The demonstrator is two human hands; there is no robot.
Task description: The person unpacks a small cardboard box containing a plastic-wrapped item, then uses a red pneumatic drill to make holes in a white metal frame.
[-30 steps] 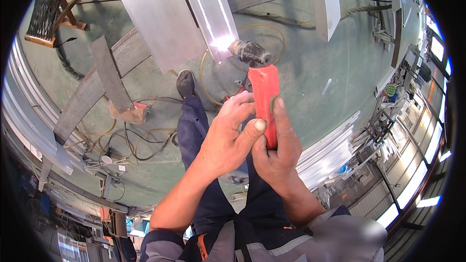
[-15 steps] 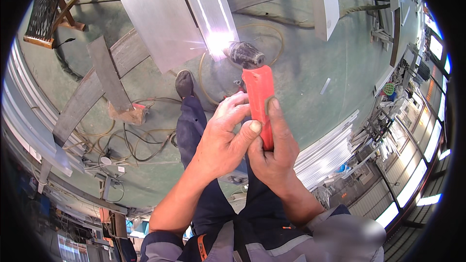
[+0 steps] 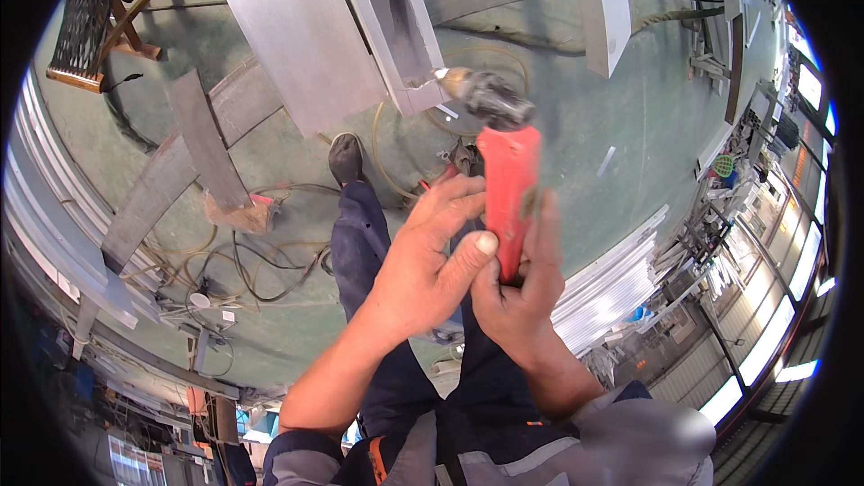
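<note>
Both my hands grip a red hand-held power tool [image 3: 508,189] with a dark head [image 3: 490,97]. My right hand [image 3: 515,292] wraps the lower end of its red body. My left hand [image 3: 430,261] presses against the body from the left, thumb on the handle. The tool's tip touches the lower end of a long grey metal profile [image 3: 396,27] that slants up and away. Below the tool I see my dark-trousered leg and black shoe [image 3: 346,158] on the green floor.
A wide metal sheet [image 3: 292,27] lies left of the profile. A wooden stool [image 3: 99,22] stands at the top left. Cables [image 3: 243,261] and a flat steel bar [image 3: 202,139] lie on the floor. Stacked aluminium profiles [image 3: 612,279] sit at the right.
The bright glare at the tool's tip on the profile has gone. The tool and both hands have stayed in nearly the same place.
</note>
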